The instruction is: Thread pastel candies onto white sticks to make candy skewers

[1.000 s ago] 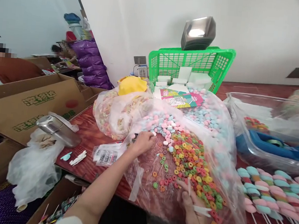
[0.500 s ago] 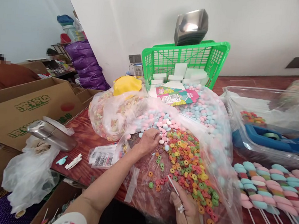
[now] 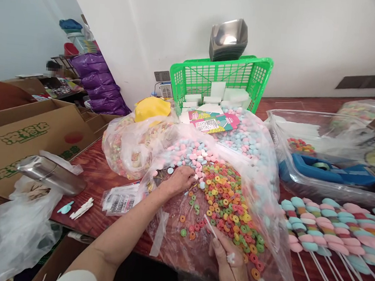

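My left hand (image 3: 181, 179) is at the near edge of a pile of pink, blue and white marshmallows (image 3: 194, 156), its fingertips pinched on a pale marshmallow (image 3: 196, 176). Part of that grip is hidden by the fingers. Nearer to me, my right hand (image 3: 229, 260) is closed round a thin white stick (image 3: 210, 225), whose bare tip points up and left. Beside the stick lie many coloured ring gummies (image 3: 225, 196), some scattered loose on clear plastic sheeting (image 3: 168, 213). Finished-looking candy skewers (image 3: 334, 227) of marshmallows and gummies lie in rows at the right.
A green basket (image 3: 220, 71) holding white boxes stands at the back, metal trays (image 3: 229, 39) on its rim. At right is a clear bin (image 3: 301, 185) with a blue tape dispenser (image 3: 329, 170). A steel flask (image 3: 53, 176) lies left, near a carton (image 3: 26, 144). Other people sit beyond.
The view has shifted slightly, so most things appear further left and lower. My left hand remains by the marshmallow pile, fingers pinched. The white stick stays in my right hand, its tip little changed.
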Action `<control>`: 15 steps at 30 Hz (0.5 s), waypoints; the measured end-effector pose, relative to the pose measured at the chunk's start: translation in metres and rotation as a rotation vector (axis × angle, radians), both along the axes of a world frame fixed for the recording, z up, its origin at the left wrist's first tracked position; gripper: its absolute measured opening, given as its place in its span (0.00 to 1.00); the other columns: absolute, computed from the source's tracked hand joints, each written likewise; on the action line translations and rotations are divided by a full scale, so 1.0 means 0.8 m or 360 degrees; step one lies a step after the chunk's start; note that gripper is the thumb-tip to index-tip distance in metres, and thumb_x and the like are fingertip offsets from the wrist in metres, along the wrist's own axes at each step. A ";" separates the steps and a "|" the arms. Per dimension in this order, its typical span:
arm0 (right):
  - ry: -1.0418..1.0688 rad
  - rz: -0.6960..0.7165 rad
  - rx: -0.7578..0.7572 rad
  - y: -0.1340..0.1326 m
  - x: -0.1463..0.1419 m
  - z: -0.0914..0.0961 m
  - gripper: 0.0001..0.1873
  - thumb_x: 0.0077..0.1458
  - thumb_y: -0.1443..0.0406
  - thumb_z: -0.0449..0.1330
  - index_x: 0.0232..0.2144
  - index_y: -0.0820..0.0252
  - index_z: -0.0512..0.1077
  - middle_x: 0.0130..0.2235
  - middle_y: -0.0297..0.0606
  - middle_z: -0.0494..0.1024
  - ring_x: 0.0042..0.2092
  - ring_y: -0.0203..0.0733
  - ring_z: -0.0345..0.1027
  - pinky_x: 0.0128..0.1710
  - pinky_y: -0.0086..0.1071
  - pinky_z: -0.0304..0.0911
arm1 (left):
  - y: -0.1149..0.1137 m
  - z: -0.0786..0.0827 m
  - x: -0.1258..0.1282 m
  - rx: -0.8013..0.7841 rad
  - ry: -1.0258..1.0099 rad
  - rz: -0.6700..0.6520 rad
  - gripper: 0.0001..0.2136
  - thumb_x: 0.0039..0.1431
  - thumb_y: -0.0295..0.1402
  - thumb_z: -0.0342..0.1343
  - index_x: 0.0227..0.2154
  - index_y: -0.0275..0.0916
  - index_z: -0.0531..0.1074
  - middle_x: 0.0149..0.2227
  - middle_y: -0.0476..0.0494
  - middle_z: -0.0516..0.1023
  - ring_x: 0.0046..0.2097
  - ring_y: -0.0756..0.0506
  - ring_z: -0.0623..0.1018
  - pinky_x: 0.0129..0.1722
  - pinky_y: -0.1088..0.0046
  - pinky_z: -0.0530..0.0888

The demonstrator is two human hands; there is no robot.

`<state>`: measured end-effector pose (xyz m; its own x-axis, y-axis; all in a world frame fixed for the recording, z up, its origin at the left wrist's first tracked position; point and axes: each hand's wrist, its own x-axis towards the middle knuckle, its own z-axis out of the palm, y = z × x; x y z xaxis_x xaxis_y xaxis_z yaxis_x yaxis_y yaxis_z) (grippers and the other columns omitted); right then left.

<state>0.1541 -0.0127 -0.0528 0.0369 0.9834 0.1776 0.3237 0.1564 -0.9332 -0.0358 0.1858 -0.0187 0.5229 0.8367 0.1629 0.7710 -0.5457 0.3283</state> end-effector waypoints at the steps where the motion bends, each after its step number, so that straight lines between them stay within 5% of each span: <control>1: 0.0042 -0.0036 -0.0040 0.000 -0.001 -0.006 0.23 0.65 0.53 0.49 0.50 0.58 0.77 0.24 0.35 0.76 0.25 0.40 0.71 0.27 0.29 0.69 | 0.003 0.001 0.001 -0.0004 0.0020 -0.0006 0.06 0.57 0.27 0.51 0.27 0.37 0.72 0.32 0.40 0.76 0.38 0.42 0.74 0.43 0.65 0.69; 7: 0.0113 -0.0131 0.0003 -0.002 -0.005 -0.021 0.23 0.64 0.53 0.52 0.50 0.60 0.77 0.21 0.33 0.72 0.24 0.38 0.67 0.25 0.28 0.65 | 0.005 0.003 0.016 -0.0024 0.0051 -0.0031 0.05 0.54 0.25 0.52 0.30 0.36 0.73 0.34 0.39 0.77 0.40 0.41 0.75 0.44 0.64 0.71; 11: 0.0019 -0.0133 0.0141 -0.001 -0.004 -0.013 0.23 0.64 0.56 0.50 0.49 0.63 0.78 0.20 0.34 0.72 0.22 0.38 0.67 0.22 0.28 0.64 | -0.007 0.008 0.022 0.0019 -0.0044 0.0028 0.13 0.54 0.24 0.52 0.43 0.33 0.74 0.41 0.36 0.78 0.45 0.40 0.75 0.48 0.61 0.71; 13: -0.0031 -0.0129 0.0157 -0.003 0.000 -0.011 0.23 0.64 0.58 0.50 0.50 0.63 0.77 0.20 0.35 0.73 0.21 0.38 0.67 0.22 0.27 0.65 | -0.024 0.017 0.023 -0.0039 -0.0310 0.0113 0.16 0.57 0.27 0.52 0.49 0.34 0.72 0.42 0.38 0.78 0.42 0.41 0.77 0.45 0.62 0.73; 15: -0.0080 -0.0126 0.0144 -0.005 0.005 -0.007 0.22 0.64 0.59 0.50 0.51 0.62 0.76 0.21 0.35 0.74 0.22 0.39 0.69 0.23 0.27 0.66 | -0.051 0.030 0.025 -0.0368 -0.0927 0.0265 0.16 0.58 0.32 0.54 0.48 0.35 0.74 0.37 0.41 0.79 0.34 0.45 0.78 0.37 0.66 0.76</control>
<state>0.1582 -0.0164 -0.0582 0.1023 0.9577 0.2691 0.3842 0.2114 -0.8987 -0.0159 0.1448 0.0052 0.2635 0.9464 0.1868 0.4993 -0.2995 0.8130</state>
